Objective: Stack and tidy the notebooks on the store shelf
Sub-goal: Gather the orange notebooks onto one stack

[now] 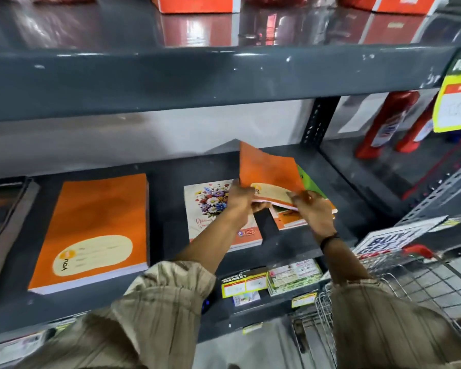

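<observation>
Both my hands hold one orange notebook (266,169), tilted up with its far end raised above the dark shelf (168,187). My left hand (241,201) pinches its near left corner and my right hand (314,211) grips its near right edge. Under it lie a green notebook (310,182) and another orange notebook (290,221), partly hidden. A floral notebook (210,206) lies flat just left of my left hand. A neat stack of orange notebooks (96,230) sits further left on the same shelf.
The upper shelf's front beam (197,81) hangs over the working space. Price tags (244,284) line the shelf's front edge. A wire shopping cart (399,278) with a red handle stands at lower right. Red bottles (389,123) occupy the neighbouring bay on the right.
</observation>
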A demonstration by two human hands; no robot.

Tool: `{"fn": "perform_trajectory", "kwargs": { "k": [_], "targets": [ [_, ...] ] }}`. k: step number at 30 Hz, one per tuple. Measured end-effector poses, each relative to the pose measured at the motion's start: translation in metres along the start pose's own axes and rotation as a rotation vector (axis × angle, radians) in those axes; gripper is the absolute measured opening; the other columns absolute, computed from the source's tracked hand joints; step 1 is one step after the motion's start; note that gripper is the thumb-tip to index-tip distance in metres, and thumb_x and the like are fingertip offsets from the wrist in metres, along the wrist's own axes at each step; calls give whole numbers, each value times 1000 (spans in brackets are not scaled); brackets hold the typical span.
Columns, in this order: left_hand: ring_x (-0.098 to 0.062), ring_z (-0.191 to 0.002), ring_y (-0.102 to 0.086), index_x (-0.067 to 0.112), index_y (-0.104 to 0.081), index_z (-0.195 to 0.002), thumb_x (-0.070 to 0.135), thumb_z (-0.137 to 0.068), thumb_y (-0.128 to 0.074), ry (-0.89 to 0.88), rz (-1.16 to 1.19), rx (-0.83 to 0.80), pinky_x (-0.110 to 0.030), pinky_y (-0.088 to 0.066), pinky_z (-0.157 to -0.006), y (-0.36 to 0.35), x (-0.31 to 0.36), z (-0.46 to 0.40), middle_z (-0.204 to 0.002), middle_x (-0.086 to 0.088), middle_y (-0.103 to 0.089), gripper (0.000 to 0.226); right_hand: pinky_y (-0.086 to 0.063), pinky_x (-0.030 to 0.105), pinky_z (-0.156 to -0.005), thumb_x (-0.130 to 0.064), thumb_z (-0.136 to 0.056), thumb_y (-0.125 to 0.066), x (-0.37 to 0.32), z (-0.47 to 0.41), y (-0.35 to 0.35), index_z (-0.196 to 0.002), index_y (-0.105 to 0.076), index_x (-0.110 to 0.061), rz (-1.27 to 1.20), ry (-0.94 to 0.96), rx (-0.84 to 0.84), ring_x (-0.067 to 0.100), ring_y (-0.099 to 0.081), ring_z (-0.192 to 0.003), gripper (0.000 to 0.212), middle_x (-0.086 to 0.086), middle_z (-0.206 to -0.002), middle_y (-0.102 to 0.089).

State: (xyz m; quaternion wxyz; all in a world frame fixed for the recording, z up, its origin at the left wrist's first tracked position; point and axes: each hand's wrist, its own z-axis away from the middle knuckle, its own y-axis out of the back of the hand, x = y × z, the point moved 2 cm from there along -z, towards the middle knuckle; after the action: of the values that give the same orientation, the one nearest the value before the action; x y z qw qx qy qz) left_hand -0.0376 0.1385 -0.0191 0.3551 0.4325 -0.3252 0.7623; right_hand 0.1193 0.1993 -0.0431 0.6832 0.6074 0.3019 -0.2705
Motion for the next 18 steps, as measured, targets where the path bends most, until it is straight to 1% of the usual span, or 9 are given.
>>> {"fn": "perform_trajectory", "kwargs": {
  "k": [2, 4, 6, 8, 10, 11, 14, 16, 18],
  "targets": [
    [-26, -63, -66, 6, -43, -116, -3, -89, -42, -33, 44, -65, -19, -50, -38, 32, 7, 12, -104, -20, -61, 29, -44, 21, -62, -41, -87, -59, -14, 9, -9, -112, -60, -6, -272, -97, -69, 29, -60, -84, 43, 16, -106, -65],
    [-25, -72, -67, 8, -45, -118, -1, -90, -46, -92, 113, -66, -23, -56, -46, 72, 13, 28, -105, -16, -61, 30, -43, 14, -42, -39, -89, -57, -40, 30, -24, -111, -57, -12, -446, -153, -181, 16, -57, -67, 36, 8, -93, -63],
    [-18, -60, -70, 12, -50, -107, -3, -89, -46, -144, 198, -9, -23, -55, -43, 116, 19, 49, -100, -16, -61, 24, -44, 15, -49, -38, -90, -56, -71, 54, -45, -111, -58, -19, -482, -62, -222, 14, -58, -71, 28, 6, -95, -64],
    [-14, -48, -68, 17, -52, -97, -4, -88, -46, -185, 239, 77, -21, -52, -38, 162, 26, 72, -88, -11, -66, 23, -42, 22, -59, -38, -90, -55, -103, 81, -68, -96, -62, -21, -403, 120, -198, 22, -59, -78, 19, 8, -89, -65],
    [-14, -42, -65, 18, -52, -95, -2, -89, -47, -251, 142, 173, -18, -49, -35, 211, 31, 97, -76, -4, -69, 21, -36, 24, -57, -41, -90, -54, -132, 113, -99, -90, -61, -16, -289, 290, -199, 25, -58, -73, 26, 4, -74, -62],
    [-18, -42, -63, 17, -52, -97, 0, -88, -48, -287, 68, 241, -18, -48, -35, 235, 32, 107, -77, -2, -67, 19, -36, 27, -57, -44, -89, -54, -143, 127, -115, -91, -60, -13, -222, 334, -201, 27, -59, -72, 32, 6, -74, -64],
    [-29, -60, -60, 16, -50, -106, 2, -87, -51, -325, -159, 408, -20, -49, -38, 294, 27, 123, -86, -5, -60, 23, -45, 34, -61, -50, -88, -52, -167, 163, -158, -96, -59, -10, 20, 385, -172, 34, -65, -84, 42, 16, -90, -70],
    [-32, -80, -62, 19, -51, -107, 12, -82, -57, -295, -315, 468, -34, -56, -59, 323, 18, 128, -93, -6, -63, 27, -43, 32, -61, -49, -89, -51, -178, 180, -179, -96, -59, -9, 105, 415, -181, 34, -65, -87, 42, 16, -94, -70],
    [-36, -91, -62, 18, -54, -109, 29, -72, -57, -287, -505, 520, -46, -53, -78, 342, 10, 132, -99, -11, -66, 39, -39, 30, -60, -47, -89, -52, -182, 190, -194, -98, -59, -8, 182, 425, -179, 33, -65, -88, 40, 15, -96, -69]
  ]
}}
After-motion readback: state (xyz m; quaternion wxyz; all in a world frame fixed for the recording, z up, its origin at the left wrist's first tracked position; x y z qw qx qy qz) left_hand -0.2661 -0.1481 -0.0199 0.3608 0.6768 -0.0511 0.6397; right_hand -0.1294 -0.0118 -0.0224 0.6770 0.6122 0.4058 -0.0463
